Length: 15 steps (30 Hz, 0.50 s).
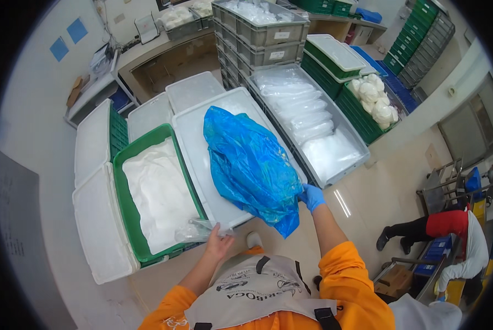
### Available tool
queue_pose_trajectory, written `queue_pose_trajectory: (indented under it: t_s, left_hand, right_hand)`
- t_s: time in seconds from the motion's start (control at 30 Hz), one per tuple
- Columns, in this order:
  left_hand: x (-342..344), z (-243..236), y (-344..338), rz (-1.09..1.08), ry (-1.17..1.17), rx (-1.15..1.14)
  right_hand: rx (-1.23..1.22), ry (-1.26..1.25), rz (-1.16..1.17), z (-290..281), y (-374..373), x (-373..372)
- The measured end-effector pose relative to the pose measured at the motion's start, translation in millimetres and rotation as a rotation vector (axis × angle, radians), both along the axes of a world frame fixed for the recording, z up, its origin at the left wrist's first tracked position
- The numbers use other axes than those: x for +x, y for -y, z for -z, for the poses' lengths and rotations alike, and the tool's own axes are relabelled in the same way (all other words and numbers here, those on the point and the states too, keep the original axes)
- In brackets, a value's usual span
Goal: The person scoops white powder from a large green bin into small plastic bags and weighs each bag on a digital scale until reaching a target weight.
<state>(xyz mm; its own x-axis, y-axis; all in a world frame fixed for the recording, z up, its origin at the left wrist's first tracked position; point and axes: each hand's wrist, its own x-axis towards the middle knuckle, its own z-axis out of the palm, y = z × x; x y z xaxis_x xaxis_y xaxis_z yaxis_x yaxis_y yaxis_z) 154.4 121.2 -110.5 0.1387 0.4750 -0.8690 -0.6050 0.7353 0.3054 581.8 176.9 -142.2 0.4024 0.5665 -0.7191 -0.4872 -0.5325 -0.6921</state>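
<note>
Head view: I see the right hand (312, 197) in a thin blue glove, its fingers closed on the near edge of a large, crumpled blue plastic bag (249, 165). That bag lies across a flat white plastic lid (200, 165), its near end hanging over the edge. I have the bare left hand (219, 242) pinching a crinkled clear plastic bag (194, 231) by the near corner of a green rectangular crate (126, 217) holding white sheeting (161, 190).

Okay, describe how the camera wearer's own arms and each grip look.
Orange sleeves, with white threadlike marks on the left one, leave part of each forearm bare. The right grip wears a blue glove; the left grip is an ungloved hand.
</note>
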Motion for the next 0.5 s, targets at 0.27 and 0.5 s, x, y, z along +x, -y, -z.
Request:
queue_pose_trajectory:
  t_s: [0.27,0.5]
  left_hand:
    - [23,-48,-28,-0.325,-0.169,0.246]
    - [-7,-97,-57,-0.496,-0.019,0.448]
  right_hand:
    - [0.411,-0.219,0.090,-74,-39,-38]
    - [0.535,-0.549,0.093,-96,-37,-79]
